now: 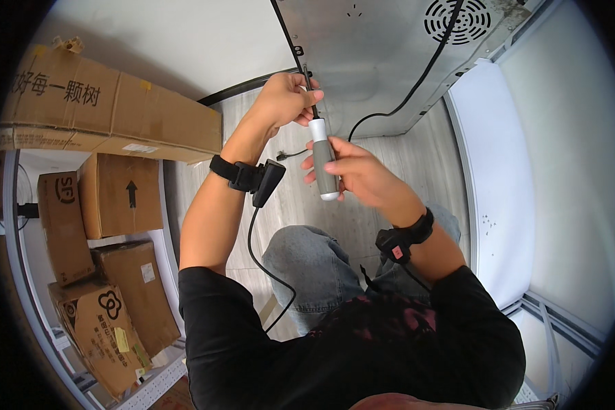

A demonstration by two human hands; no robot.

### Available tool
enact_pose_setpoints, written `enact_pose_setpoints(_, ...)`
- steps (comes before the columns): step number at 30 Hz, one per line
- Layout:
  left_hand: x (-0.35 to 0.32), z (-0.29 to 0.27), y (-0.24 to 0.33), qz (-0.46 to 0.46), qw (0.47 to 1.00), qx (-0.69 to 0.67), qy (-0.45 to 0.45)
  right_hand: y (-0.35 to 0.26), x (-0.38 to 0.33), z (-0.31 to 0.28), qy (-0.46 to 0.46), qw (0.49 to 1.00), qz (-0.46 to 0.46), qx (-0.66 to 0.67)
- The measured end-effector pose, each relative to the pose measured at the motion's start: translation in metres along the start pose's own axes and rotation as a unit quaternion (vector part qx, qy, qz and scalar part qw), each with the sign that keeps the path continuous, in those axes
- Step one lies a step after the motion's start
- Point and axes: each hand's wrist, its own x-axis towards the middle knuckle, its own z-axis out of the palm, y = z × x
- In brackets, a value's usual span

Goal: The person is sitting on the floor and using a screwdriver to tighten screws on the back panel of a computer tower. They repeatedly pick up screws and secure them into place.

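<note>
A screwdriver with a thick grey and white handle (327, 168) points away from me toward the left edge of a large metal panel (372, 75). My right hand (354, 167) is wrapped round that handle. Farther up, the fingers of my left hand (288, 102) close round the dark shaft. The shaft's tip reaches the panel's edge, close to a small screw or hole; I cannot tell whether it sits in a screw head. The panel has a round slotted vent (457, 22) near its upper right corner.
A black cable (417, 87) hangs across the panel down to the floor (253, 225), where a plug (281, 156) lies. Cardboard boxes (128, 198) fill a metal rack at left, with a long carton (164, 113) on top. A white panel (492, 184) stands at right.
</note>
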Motion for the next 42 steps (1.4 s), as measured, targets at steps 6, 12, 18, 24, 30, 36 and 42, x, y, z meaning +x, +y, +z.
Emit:
enact_pose_setpoints(6, -0.002, 0.003, -0.002, 0.001, 0.998, -0.057, -0.006, 0.01, 0.006, -0.017, 0.005, 0.99, -0.049, -0.132)
enact_pose_setpoints(12, -0.003, 0.0, 0.006, -0.015, 0.999, 0.033, -0.016, 0.012, 0.011, -0.013, 0.009, 0.989, 0.009, -0.15)
enact_pose_setpoints(18, -0.004, 0.001, -0.003, -0.008, 0.999, -0.043, 0.001, -0.005, -0.003, -0.007, -0.026, 0.999, 0.019, -0.03)
enact_pose_setpoints(24, -0.005, 0.004, 0.003, -0.001, 1.0, 0.021, 0.002, 0.009, 0.007, -0.017, -0.009, 0.985, -0.018, -0.172)
enact_pose_setpoints(30, -0.004, -0.002, -0.003, 0.005, 1.0, -0.012, -0.003, 0.005, 0.002, -0.011, -0.021, 0.999, 0.008, -0.024)
enact_pose_setpoints(36, -0.01, 0.006, 0.012, -0.008, 1.0, 0.024, 0.013, 0.013, 0.011, -0.017, -0.009, 0.987, -0.04, -0.153)
enact_pose_setpoints(42, -0.005, 0.001, -0.001, 0.007, 1.0, 0.008, 0.0, 0.009, 0.007, -0.009, -0.006, 1.0, 0.006, -0.001)
